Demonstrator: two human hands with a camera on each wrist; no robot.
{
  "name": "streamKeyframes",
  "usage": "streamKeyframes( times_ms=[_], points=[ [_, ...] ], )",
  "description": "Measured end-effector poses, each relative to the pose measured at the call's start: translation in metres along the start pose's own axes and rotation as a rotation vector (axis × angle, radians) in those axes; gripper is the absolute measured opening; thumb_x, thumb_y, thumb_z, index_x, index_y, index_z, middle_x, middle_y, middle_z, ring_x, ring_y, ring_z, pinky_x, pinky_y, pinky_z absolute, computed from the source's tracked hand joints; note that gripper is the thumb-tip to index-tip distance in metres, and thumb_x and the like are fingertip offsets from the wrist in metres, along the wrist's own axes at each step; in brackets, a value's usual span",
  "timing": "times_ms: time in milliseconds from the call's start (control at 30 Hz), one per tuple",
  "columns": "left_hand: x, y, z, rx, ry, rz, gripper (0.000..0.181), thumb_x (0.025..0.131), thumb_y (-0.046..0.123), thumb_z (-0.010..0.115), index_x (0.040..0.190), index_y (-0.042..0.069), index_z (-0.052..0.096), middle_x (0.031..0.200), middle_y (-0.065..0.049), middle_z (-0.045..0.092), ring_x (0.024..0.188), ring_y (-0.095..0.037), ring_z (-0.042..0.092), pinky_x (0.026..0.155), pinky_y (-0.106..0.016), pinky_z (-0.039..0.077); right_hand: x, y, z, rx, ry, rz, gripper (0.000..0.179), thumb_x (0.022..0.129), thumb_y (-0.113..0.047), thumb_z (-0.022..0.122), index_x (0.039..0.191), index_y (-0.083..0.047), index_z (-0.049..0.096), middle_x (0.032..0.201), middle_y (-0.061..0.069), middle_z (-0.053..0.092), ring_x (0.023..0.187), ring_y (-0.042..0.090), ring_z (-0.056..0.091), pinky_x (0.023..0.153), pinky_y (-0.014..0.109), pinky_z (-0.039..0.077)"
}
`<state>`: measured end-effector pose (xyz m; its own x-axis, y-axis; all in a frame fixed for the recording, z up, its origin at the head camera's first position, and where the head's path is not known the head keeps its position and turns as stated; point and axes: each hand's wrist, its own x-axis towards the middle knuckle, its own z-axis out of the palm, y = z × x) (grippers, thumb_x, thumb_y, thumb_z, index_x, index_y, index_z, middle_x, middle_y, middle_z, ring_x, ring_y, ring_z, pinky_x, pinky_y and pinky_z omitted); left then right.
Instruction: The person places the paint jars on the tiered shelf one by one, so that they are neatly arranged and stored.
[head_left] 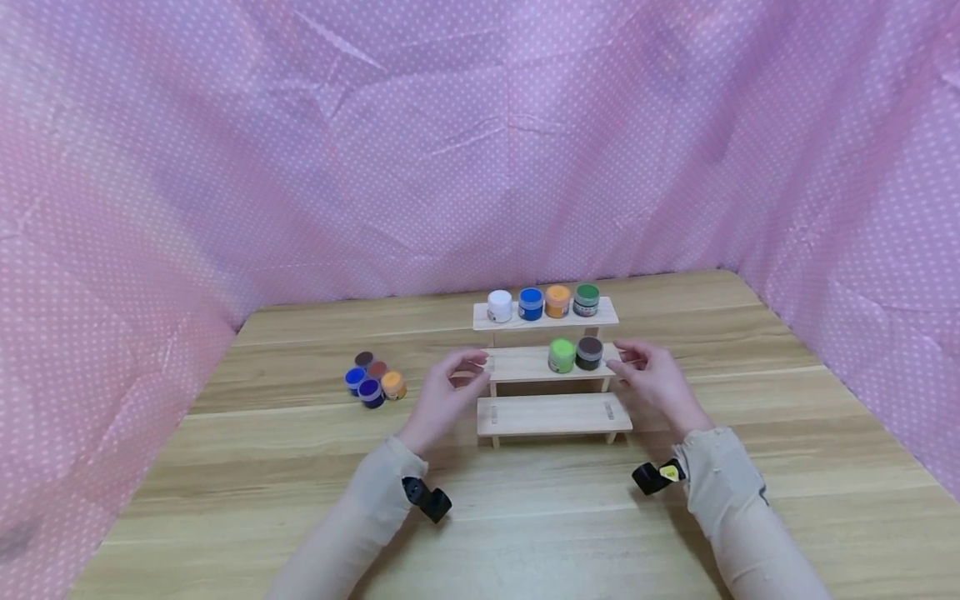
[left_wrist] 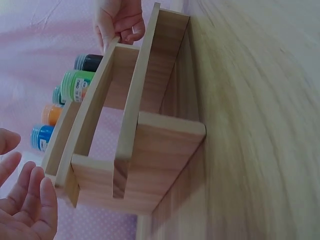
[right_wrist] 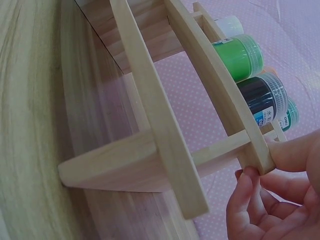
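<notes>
A three-tier wooden display rack (head_left: pixel 555 414) stands on the table. My right hand (head_left: pixel 655 381) pinches the right end of its middle shelf (right_wrist: pixel 227 92), thumb above and fingertips under the edge. At the rack's left end my left hand (head_left: pixel 448 395) holds nothing; its loosely bent fingers (left_wrist: pixel 47 207) are close beside the shelf ends. A light green paint jar (head_left: pixel 562 356) and a dark brown paint jar (head_left: pixel 589 353) sit side by side on the right half of the middle shelf. White (head_left: pixel 499 307), blue (head_left: pixel 530 304), orange (head_left: pixel 557 302) and green (head_left: pixel 587 300) paint jars line the top shelf.
Left of the rack several more paint jars stand clustered on the table, among them an orange jar (head_left: pixel 393 385), a blue jar (head_left: pixel 355 382) and a purple jar (head_left: pixel 371 393). A pink dotted cloth (head_left: pixel 480 167) hangs behind and around the wooden table (head_left: pixel 247 467).
</notes>
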<state>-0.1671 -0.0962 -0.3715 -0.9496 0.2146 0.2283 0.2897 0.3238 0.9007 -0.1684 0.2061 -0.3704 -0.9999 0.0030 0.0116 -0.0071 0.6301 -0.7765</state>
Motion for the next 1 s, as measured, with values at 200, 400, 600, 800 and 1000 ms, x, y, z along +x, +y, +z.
streamKeyframes(
  times_ms=[200,400,600,800,1000],
  points=[
    [-0.004,-0.002,-0.009,0.007,0.022,-0.019,0.03,0.087,0.011,0.064,0.116,0.007,0.06,0.115,-0.009,0.063,0.104,-0.022,0.06,0.091,-0.04,0.05,0.0,0.0,0.001,0.0,0.002,-0.009,0.049,0.092,-0.021,0.057,0.132,0.004,0.046,0.115,0.023,0.057,0.102,0.029,0.055,0.085,0.035,0.049],
    [-0.007,-0.006,-0.018,0.014,0.033,-0.045,0.026,0.087,0.013,0.064,0.113,0.009,0.062,0.114,-0.008,0.064,0.104,-0.021,0.059,0.091,-0.04,0.05,-0.002,0.001,0.001,0.013,-0.002,0.007,0.049,0.093,-0.022,0.056,0.133,0.004,0.045,0.116,0.023,0.056,0.103,0.029,0.054,0.085,0.033,0.047],
    [-0.011,-0.011,-0.031,0.055,0.058,-0.065,0.027,0.088,0.015,0.064,0.114,0.012,0.062,0.114,-0.007,0.064,0.104,-0.021,0.059,0.091,-0.042,0.05,-0.002,0.0,0.0,0.014,0.005,0.004,0.049,0.093,-0.021,0.056,0.133,0.003,0.045,0.114,0.022,0.056,0.101,0.028,0.053,0.08,0.026,0.046],
    [-0.015,-0.019,-0.046,0.093,0.107,-0.05,0.029,0.086,0.012,0.065,0.115,0.011,0.062,0.11,-0.008,0.065,0.101,-0.021,0.061,0.088,-0.038,0.052,-0.002,0.001,0.0,0.003,0.006,0.004,0.049,0.092,-0.024,0.056,0.132,0.003,0.046,0.116,0.022,0.057,0.102,0.028,0.054,0.078,0.024,0.045],
    [-0.02,-0.024,-0.061,0.106,0.127,-0.058,0.03,0.087,0.01,0.064,0.116,0.009,0.061,0.11,-0.01,0.064,0.102,-0.022,0.06,0.088,-0.036,0.052,-0.001,0.001,0.001,0.011,0.005,0.008,0.05,0.092,-0.025,0.057,0.132,0.003,0.046,0.116,0.022,0.056,0.101,0.028,0.053,0.074,0.022,0.046]
  ],
)
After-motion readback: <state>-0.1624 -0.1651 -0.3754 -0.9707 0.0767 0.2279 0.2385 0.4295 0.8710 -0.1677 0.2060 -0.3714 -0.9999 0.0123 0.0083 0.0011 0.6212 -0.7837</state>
